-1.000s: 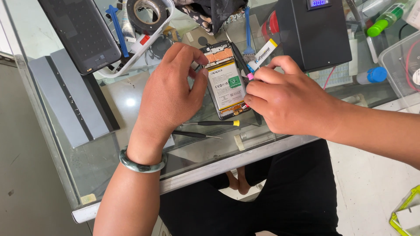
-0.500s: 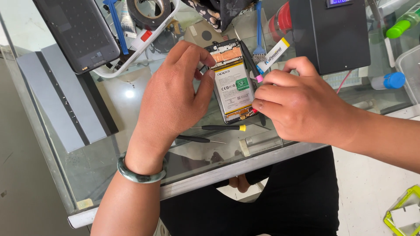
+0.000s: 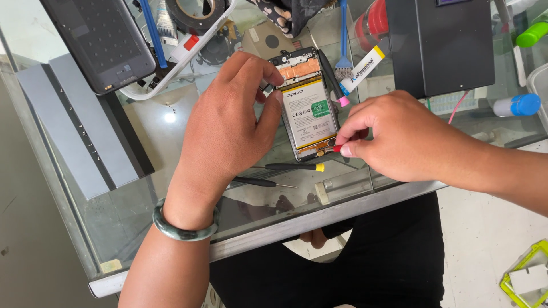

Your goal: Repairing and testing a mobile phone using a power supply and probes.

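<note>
The opened black smartphone with its white battery exposed (image 3: 308, 108) lies on the glass worktop (image 3: 171, 131), long axis running 12 to 6 o'clock. The left hand (image 3: 228, 131) clamps the phone's left edge, fingers curled at the top corner. The right hand (image 3: 399, 137), at 3 o'clock, pinches a small red-tipped tool (image 3: 337, 148), its tip touching the phone's bottom edge at 6 o'clock. Two black screwdrivers (image 3: 285, 168) lie just below.

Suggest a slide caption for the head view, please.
Left hand steadies an opened phone while right hand works a red-tipped tool at its lower edge.
</note>
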